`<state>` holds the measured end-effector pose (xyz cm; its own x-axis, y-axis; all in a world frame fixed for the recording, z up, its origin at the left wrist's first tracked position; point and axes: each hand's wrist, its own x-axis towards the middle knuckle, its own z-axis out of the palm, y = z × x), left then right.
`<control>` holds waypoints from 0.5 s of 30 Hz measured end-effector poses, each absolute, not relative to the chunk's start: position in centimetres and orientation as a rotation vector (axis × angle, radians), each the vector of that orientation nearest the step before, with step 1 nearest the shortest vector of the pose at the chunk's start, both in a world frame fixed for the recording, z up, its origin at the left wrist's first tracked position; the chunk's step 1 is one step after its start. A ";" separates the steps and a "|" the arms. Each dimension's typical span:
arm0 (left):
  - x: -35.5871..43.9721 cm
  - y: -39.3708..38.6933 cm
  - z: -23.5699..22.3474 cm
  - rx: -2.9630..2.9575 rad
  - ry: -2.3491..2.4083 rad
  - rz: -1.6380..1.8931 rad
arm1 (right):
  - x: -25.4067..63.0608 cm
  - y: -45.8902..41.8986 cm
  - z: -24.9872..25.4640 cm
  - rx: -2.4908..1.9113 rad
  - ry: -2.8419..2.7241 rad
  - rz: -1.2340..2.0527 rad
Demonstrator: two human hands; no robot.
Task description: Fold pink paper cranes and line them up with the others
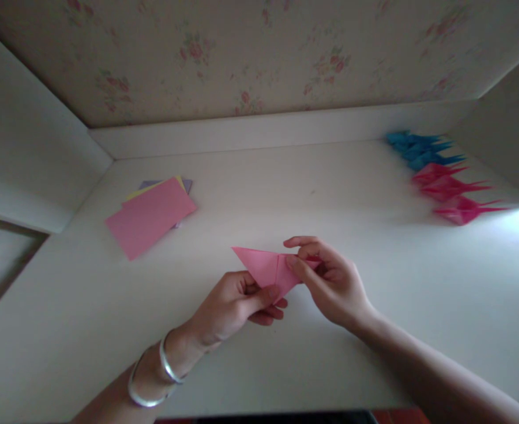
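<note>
A pink sheet of origami paper (263,266), folded into a triangle with a crease down its middle, is held above the white table between both hands. My left hand (237,303) pinches its lower corner, thumb on the front and fingers behind. At the right side, my right hand (330,280) grips the paper with its thumb on the near face; the index finger stretches out past the top edge. Part of the right corner is hidden by the right fingers. Two silver bangles (167,359) circle the left wrist.
Loose paper sheets (153,218), pink on top with yellow and purple beneath, lie at the left. At the far right stands a row of folded paper cranes, blue ones (422,150) behind pink ones (458,209). A flowered wall (242,59) and white side panels border the table (250,194).
</note>
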<state>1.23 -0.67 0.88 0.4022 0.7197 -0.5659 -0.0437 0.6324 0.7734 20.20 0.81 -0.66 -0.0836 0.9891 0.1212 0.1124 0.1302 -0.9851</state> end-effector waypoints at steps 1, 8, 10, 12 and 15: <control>1.2 -0.7 0.8 0.762 1.061 0.546 | 20.2 0.9 -0.7 -1.164 -1.382 1.124; 1.4 -0.8 0.9 0.887 1.099 0.573 | 20.1 1.0 -0.7 -1.208 -1.361 1.086; 1.4 -0.9 0.9 0.922 1.104 0.566 | 20.1 0.9 -0.7 -1.241 -1.375 1.066; 1.4 -0.9 0.9 0.937 1.101 0.558 | 20.2 0.9 -0.7 -1.272 -1.379 1.054; 1.4 -1.0 0.8 0.954 1.094 0.555 | 20.3 0.9 -0.8 -1.291 -1.392 1.036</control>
<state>1.41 -1.05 0.81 0.3869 0.7822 -0.4883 0.0676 0.5040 0.8610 20.27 0.87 -0.83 -0.0028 0.9960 0.0891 0.2009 0.0878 -0.9757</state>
